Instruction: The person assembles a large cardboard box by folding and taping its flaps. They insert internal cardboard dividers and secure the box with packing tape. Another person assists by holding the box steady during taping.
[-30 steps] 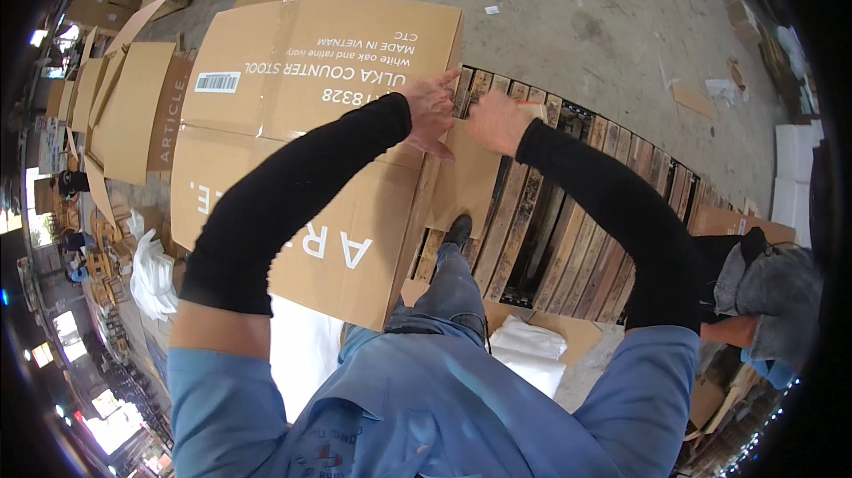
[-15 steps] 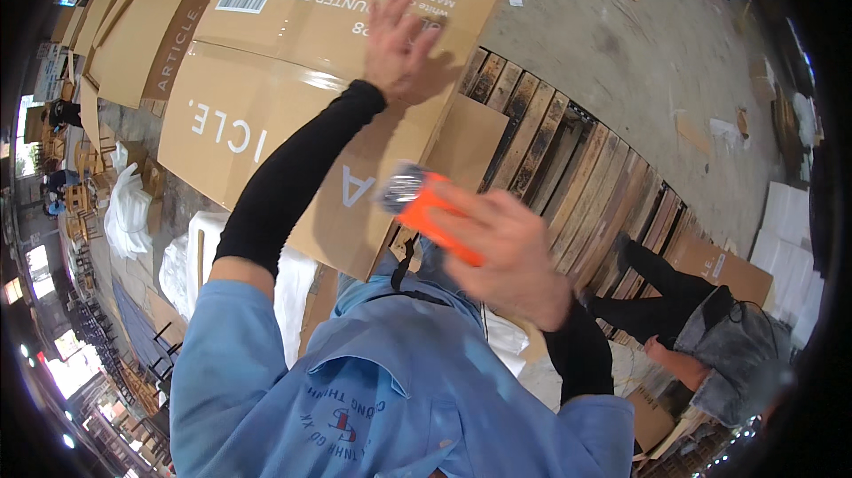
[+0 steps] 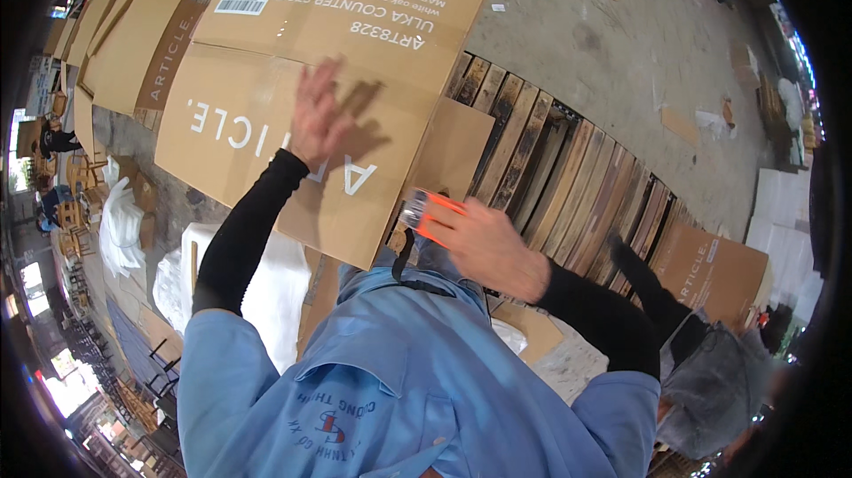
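A large flattened brown cardboard box (image 3: 293,79) with white lettering lies across a wooden pallet (image 3: 568,167). My left hand (image 3: 318,118) hovers over the box's middle with fingers spread, holding nothing, slightly blurred. My right hand (image 3: 479,238) is close to my chest, closed around an orange utility knife (image 3: 428,212) whose grey tip points left toward the box's near edge. Both forearms wear black sleeves under a light blue shirt.
More flat cardboard boxes (image 3: 115,34) are lined up at the left. White plastic bags (image 3: 124,229) and foam lie at lower left. A second person in grey (image 3: 710,371) crouches at lower right beside another brown box (image 3: 710,265). Concrete floor with scraps stretches beyond the pallet.
Both hands were on the box flap a second ago. My right hand pulled back and now holds the orange knife near my chest; my left hand slid left over the box.
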A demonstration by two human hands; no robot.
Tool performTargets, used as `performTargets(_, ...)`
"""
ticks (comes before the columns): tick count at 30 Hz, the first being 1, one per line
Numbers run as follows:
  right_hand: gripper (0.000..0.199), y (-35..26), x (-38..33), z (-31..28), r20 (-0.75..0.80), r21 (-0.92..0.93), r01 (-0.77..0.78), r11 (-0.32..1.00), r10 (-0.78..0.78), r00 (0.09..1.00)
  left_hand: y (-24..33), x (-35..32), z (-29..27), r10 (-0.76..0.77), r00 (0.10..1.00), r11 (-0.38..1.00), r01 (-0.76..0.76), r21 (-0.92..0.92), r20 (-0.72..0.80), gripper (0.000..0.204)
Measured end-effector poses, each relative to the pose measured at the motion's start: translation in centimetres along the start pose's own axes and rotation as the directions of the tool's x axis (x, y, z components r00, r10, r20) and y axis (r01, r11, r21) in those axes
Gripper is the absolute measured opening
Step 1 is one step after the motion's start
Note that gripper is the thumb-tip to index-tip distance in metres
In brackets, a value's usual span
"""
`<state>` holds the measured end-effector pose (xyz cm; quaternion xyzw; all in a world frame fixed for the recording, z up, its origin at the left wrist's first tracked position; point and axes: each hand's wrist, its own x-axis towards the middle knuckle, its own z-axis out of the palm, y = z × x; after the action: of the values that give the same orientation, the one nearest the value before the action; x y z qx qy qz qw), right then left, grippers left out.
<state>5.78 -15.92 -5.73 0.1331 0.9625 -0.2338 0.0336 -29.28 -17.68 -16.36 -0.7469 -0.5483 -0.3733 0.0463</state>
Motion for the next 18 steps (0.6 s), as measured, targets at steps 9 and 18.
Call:
performTargets(9, 0.025, 1.3, -0.7, 6.0, -0.058, -0.014, -0.096, 0.995, 0.095, 0.994, 9.4, 0.9, 2.9, 0.651, 0.293, 0.727, -0.508, -0.462, 0.701, 0.064)
performTargets(18, 0.012, -1.6, 5.9, 8.6, 0.095, -0.216, -0.331, 0.919, 0.357, 0.929, 8.0, 3.6, 5.6, 0.688, -0.072, 0.575, -0.554, -0.602, 0.723, 0.078)
